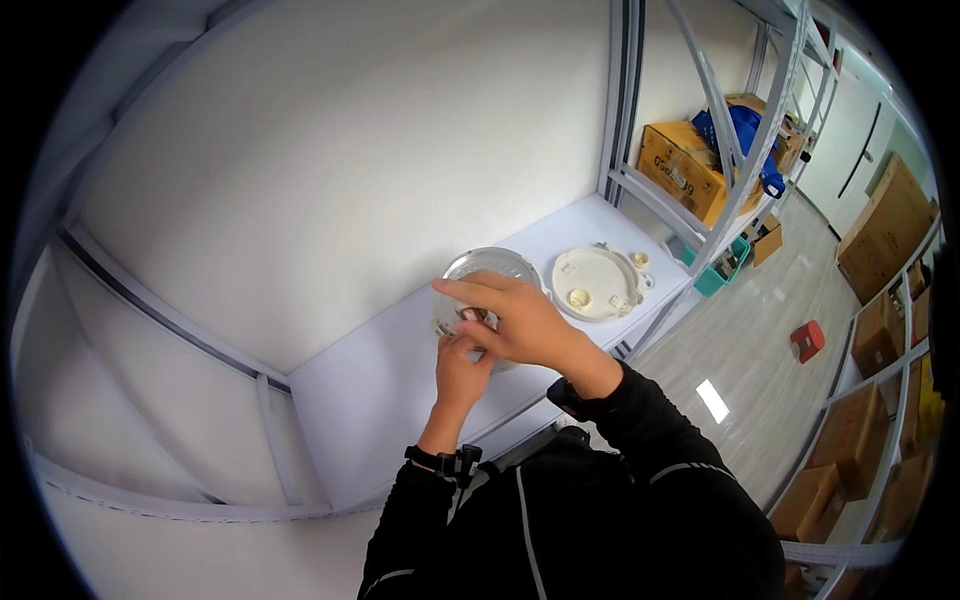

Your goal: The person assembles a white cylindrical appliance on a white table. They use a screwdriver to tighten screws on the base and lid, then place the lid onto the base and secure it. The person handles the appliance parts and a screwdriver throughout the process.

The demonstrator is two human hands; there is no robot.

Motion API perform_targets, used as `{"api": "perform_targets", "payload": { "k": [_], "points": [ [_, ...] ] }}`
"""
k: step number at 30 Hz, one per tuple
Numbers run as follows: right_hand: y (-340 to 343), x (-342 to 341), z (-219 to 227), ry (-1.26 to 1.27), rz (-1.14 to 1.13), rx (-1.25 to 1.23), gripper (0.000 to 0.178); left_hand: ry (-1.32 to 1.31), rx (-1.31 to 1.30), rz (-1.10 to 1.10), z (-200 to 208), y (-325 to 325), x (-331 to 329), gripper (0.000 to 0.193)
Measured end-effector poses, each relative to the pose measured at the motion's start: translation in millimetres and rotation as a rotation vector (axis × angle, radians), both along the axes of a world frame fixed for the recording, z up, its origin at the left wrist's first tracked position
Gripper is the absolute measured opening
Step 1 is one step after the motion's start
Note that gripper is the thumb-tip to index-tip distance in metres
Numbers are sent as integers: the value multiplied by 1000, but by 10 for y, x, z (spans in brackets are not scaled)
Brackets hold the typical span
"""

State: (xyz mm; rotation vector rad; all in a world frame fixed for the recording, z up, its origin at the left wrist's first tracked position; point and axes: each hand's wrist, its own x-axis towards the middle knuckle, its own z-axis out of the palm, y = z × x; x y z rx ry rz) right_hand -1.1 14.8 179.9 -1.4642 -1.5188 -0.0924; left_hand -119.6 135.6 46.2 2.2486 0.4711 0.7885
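Above the white table, my two hands meet over a round clear container (490,260) with a pale rim. My right hand (535,322) arches over it, its fingers and thumb curled around something between the hands. Just below, my left hand (463,375) has its fingertips pinched together near the right thumb. A small red and white bit (470,314) shows in the gap, but its kind is too small to make out. To the right of the container lies a white round lid (600,275), with a small cream cap (579,299) on it.
Another small cream cap (640,260) is beside the lid. The white table (350,390) runs along a wall inside a metal frame. Right of it are a yellow carton (685,165), a teal crate (722,272) and a red stool (807,341). Shelves hold brown boxes (850,435).
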Motion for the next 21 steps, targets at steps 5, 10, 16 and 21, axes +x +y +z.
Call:
{"api": "perform_targets", "payload": {
  "k": [5,10,16,21],
  "points": [
    [99,-121,-101,-116,-301,255,59,-96,183,25,-78,72,64,39],
    [141,-159,-80,-130,-364,503,41,-134,131,2,20,-48,90,49],
    [-127,-41,100,55,-308,432,28,-40,231,40,-58,-90,-11,40],
    [-792,565,-151,218,-147,199,23,-124,224,125,222,-341,182,24]
  ]
}}
